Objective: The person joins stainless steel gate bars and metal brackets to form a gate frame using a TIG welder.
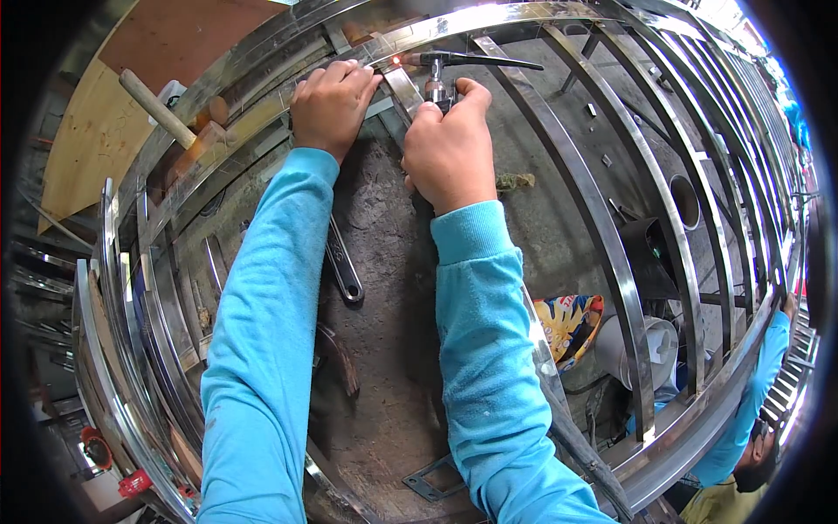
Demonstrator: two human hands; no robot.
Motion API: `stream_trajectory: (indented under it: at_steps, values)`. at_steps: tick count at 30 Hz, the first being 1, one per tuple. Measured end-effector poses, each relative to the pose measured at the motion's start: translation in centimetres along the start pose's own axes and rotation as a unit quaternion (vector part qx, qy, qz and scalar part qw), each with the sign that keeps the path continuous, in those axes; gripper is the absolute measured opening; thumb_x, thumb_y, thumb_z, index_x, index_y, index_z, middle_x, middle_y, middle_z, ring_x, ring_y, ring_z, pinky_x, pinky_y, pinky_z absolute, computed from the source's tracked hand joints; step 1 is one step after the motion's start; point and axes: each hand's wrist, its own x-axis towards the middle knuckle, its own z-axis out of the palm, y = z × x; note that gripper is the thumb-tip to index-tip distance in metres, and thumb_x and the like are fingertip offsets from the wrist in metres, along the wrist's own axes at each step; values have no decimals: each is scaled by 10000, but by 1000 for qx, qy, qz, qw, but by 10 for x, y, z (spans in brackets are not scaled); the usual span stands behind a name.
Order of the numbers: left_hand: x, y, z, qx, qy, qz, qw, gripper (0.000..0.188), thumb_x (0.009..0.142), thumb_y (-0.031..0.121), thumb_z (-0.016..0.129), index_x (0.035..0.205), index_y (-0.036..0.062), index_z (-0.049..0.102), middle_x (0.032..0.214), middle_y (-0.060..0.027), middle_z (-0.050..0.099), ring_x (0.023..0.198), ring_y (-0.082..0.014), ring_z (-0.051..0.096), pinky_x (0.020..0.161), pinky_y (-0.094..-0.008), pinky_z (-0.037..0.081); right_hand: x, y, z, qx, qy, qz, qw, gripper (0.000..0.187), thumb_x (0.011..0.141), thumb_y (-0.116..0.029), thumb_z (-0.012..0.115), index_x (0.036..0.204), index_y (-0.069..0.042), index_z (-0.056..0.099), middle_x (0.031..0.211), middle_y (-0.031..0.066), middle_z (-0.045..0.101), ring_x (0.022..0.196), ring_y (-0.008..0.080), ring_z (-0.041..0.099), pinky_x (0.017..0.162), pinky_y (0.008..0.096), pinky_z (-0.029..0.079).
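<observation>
My right hand (451, 153) is closed around the handle of a TIG welding torch (436, 74). The torch's nozzle points left, and a small orange glow shows at its tip against the shiny metal frame (489, 19). A short flat crossbar (403, 92) meets the frame's rail just below the glow. Left of that joint, my left hand (332, 105) lies over the rail, its fingers curled down on the metal and its thumb side toward the torch tip. What is under those fingers is partly hidden. Below, between my forearms, lies a wrench (343, 262).
A wooden-handled hammer (161, 109) rests at the upper left by a plywood sheet (92, 140). Curved slats (576, 166) fan out on the right. Beyond them stand a white bucket (624, 345) and a colourful bag (572, 327). Another person (742, 410) is at the lower right.
</observation>
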Motion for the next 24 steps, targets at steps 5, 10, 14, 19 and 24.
stream_trajectory:
  at_steps: [5,10,14,19,24]
  values:
    - [-14,-30,25,-381,48,-108,917,219,919,349,728,980,143,774,1038,-36,733,904,-256,693,773,-426,543,-7,-1,-1,-8,7,-111,994,531,980,-114,541,1427,90,342,859,197,676,548,221,652,479,352,533]
    - [-2,-6,4,-15,35,22,999,203,926,364,718,967,172,773,1032,-6,732,885,-256,695,766,-425,539,-10,-11,-2,-63,45,-78,994,544,984,-143,546,1427,92,333,1035,319,682,872,381,726,801,438,572]
    - [1,0,-4,-1,4,2,1000,214,892,312,773,995,129,814,1067,-52,763,967,-269,719,850,-408,565,-14,-18,-6,-45,20,-46,998,516,990,-116,523,1410,81,296,1074,396,657,977,491,695,893,498,545]
    - [-1,1,1,3,-4,-1,1000,215,896,310,771,992,123,812,1060,-51,765,967,-268,720,851,-404,567,-16,-22,-8,-60,9,-44,997,504,997,-87,510,1402,77,259,1064,419,651,999,526,684,905,526,545]
    - [-22,-43,43,-404,82,-92,906,192,916,351,732,1010,194,790,1019,6,730,868,-247,690,767,-420,537,-15,-11,-4,-10,-30,-127,991,532,983,-153,542,1414,87,342,1094,376,665,995,463,702,897,472,546]
